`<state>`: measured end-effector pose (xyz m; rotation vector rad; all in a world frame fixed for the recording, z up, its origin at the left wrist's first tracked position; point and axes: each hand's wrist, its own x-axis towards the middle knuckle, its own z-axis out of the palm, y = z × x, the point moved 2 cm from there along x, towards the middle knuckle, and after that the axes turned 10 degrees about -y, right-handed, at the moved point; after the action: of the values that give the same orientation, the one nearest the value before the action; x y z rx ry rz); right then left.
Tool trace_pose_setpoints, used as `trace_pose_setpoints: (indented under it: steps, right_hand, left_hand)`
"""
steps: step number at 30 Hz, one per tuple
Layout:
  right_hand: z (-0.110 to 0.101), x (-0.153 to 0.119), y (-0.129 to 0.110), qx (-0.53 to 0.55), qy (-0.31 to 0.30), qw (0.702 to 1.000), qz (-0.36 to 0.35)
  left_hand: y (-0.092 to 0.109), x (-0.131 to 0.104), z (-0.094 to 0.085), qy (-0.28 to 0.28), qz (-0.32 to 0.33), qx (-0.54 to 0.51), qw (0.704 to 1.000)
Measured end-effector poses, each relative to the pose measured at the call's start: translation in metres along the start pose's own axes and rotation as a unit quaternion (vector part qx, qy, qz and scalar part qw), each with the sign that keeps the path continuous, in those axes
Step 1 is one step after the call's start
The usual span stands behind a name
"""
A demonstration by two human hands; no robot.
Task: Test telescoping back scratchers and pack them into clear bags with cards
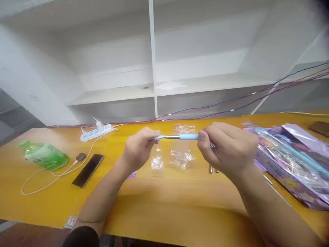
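Pale blue toward both ends and shiny silver along the middle, a slim pen-like stick is held level above the counter, the fingers of the left hand clamped on one end, those of the right hand on the other.

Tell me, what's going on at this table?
A person is holding a pale blue and silver pen-like stick roughly level, one end in a left-hand grip and the other in a right-hand grip. Clear plastic wrappers lie on the wooden table near the hands. Off to the right is a purple pouch with wrapped items piled on it or in it; I can't tell which. A phone and a green bottle lie to the left.
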<state>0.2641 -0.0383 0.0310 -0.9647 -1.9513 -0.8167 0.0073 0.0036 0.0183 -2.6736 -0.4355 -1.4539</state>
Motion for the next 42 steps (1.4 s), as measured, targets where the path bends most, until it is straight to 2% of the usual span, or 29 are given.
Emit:
trace_pose_setpoints:
  steps: [5, 12, 15, 19, 22, 30, 37, 40, 42]
  right_hand:
    - [0.014, 0.000, 0.009, -0.051, 0.024, 0.998, 0.014]
    - [0.022, 0.002, 0.012, -0.060, 0.038, 0.997, 0.016]
    - [0.020, 0.001, 0.025, -0.072, 0.054, 0.996, 0.019]
    - [0.013, -0.004, 0.056, -0.089, 0.106, 0.990, 0.016]
    - [0.012, -0.008, 0.073, -0.079, 0.125, 0.989, 0.010]
    - [0.018, -0.008, 0.077, -0.079, 0.128, 0.989, 0.014]
    - [0.024, -0.008, 0.079, -0.092, 0.101, 0.991, 0.010]
    - [0.023, -0.010, 0.087, -0.115, 0.114, 0.987, 0.013]
    - [0.021, -0.014, 0.104, -0.129, 0.137, 0.982, 0.006]
  left_hand:
    - [-0.003, 0.001, -0.004, -0.040, 0.005, 0.065, 0.997]
    - [-0.009, 0.003, -0.009, -0.054, 0.029, 0.151, 0.987]
    - [-0.018, 0.001, -0.025, -0.038, 0.045, 0.192, 0.980]
    - [-0.037, -0.003, -0.060, 0.002, 0.021, 0.240, 0.971]
    - [-0.043, -0.006, -0.074, 0.002, 0.021, 0.242, 0.970]
    - [-0.045, -0.007, -0.069, 0.003, 0.031, 0.253, 0.967]
    - [-0.052, -0.011, -0.071, -0.016, 0.017, 0.263, 0.964]
    - [-0.056, -0.016, -0.080, -0.012, -0.010, 0.254, 0.967]
    - [-0.063, -0.022, -0.093, 0.004, -0.056, 0.253, 0.966]
